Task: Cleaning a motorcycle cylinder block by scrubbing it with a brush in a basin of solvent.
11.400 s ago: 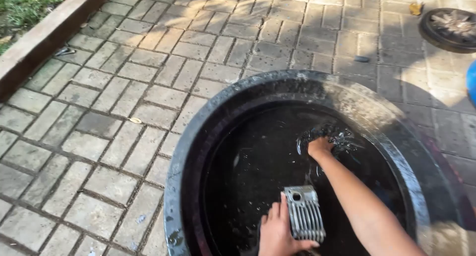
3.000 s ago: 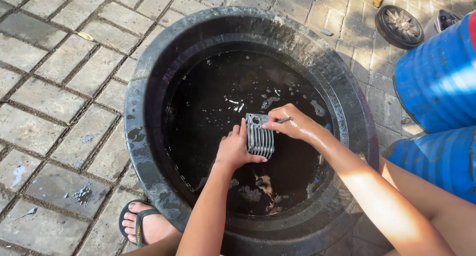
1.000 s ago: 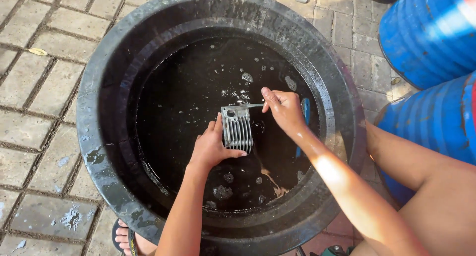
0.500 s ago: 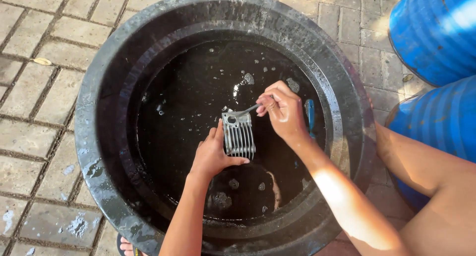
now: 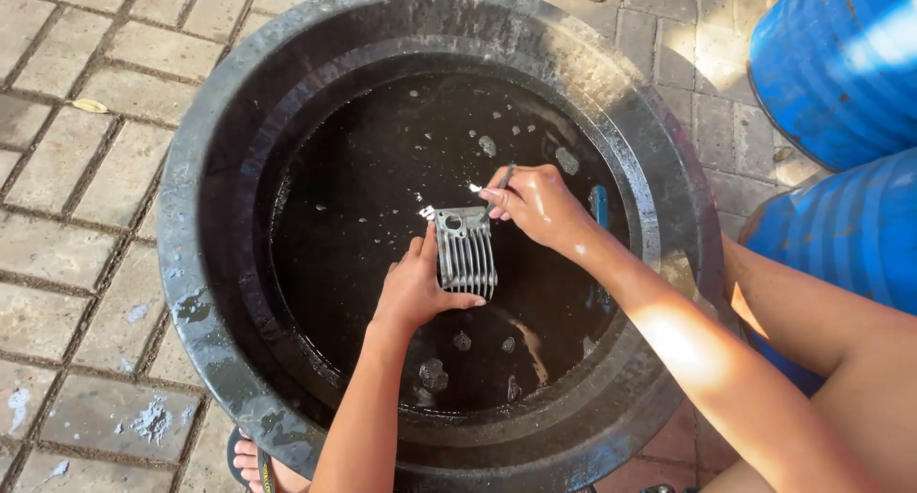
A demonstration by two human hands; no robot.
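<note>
The left grip [image 5: 415,288] clasps a finned part [image 5: 465,250] from below, over the dark water in the tub [image 5: 191,264]. Its fins and long axis run away from the person, the holed end farthest. The right grip [image 5: 540,204] pinches a brush [image 5: 497,182] at that end.

A: the thin grey brush handle [image 5: 501,179] mostly vanishes inside the right hand [image 5: 540,206], bristles too small to make out.

B: yep, and the blue plastic barrels [image 5: 841,63] run off the frame's right edge.
</note>
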